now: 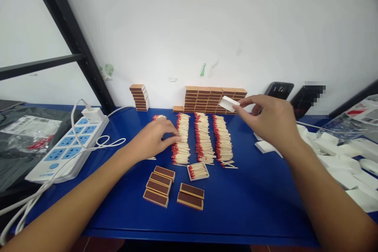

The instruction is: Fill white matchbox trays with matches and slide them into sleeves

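My right hand (273,122) is raised over the blue table (251,201) and pinches a small empty white matchbox tray (228,103) between thumb and fingers. My left hand (155,138) rests palm down on the table with its fingertips curled against the left row of red-tipped matches (181,139). Two more match rows (203,138) lie to the right of it. A white tray filled with matches (198,171) sits just in front of the rows. Several closed brown matchboxes (174,191) lie near the front edge.
Stacked brown matchbox sleeves (211,99) line the wall, with a smaller stack (139,97) to the left. A white and blue power strip (71,143) with cables lies at left. Empty white trays (339,165) are heaped at right. Black frame posts stand at back left.
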Motion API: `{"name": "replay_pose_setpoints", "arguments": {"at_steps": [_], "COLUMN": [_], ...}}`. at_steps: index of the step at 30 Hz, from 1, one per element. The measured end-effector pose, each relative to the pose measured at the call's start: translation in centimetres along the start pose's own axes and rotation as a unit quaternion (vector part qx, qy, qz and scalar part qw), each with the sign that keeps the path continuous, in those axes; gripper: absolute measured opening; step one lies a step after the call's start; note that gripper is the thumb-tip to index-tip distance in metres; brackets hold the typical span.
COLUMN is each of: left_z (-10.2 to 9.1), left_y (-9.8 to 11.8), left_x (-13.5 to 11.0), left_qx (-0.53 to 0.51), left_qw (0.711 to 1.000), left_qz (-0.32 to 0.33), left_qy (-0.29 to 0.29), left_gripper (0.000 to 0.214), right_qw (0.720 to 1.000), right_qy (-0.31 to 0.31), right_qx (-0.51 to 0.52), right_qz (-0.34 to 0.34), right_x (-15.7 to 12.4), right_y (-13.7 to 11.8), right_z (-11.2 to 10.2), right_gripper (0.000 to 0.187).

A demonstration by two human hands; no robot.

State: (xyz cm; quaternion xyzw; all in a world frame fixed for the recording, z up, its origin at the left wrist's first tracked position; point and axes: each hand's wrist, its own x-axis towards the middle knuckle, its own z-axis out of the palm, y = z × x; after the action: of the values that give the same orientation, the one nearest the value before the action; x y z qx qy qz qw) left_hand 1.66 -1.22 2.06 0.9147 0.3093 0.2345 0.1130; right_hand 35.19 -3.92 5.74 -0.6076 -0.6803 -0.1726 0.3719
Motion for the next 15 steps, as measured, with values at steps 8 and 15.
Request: {"name": "replay_pose_setpoints", "arguments": {"at_steps": [8,15], "left_z": [-4.3,-2.9], "left_y": [1.0,2.8], "left_x": [-0.8,-0.7], "left_qx": [-0.155,-0.242], "left_qw": [0.966,0.948], "left_qz": [-0.124,-0.096], "left_qy": [-0.164,-0.181], "left_gripper": [0.031,0.031], "right_qw": [0.974,0.928], "right_qy": [-0.165,-0.334], "right_qx": [-0.113,0.161], "right_qz": [0.107,-0.018], "right_x": [0.9,-0.1], "right_y": [12.4,2.0], "right_z": [-3.3,-3.2], "right_gripper": [0.030,0.033]}}
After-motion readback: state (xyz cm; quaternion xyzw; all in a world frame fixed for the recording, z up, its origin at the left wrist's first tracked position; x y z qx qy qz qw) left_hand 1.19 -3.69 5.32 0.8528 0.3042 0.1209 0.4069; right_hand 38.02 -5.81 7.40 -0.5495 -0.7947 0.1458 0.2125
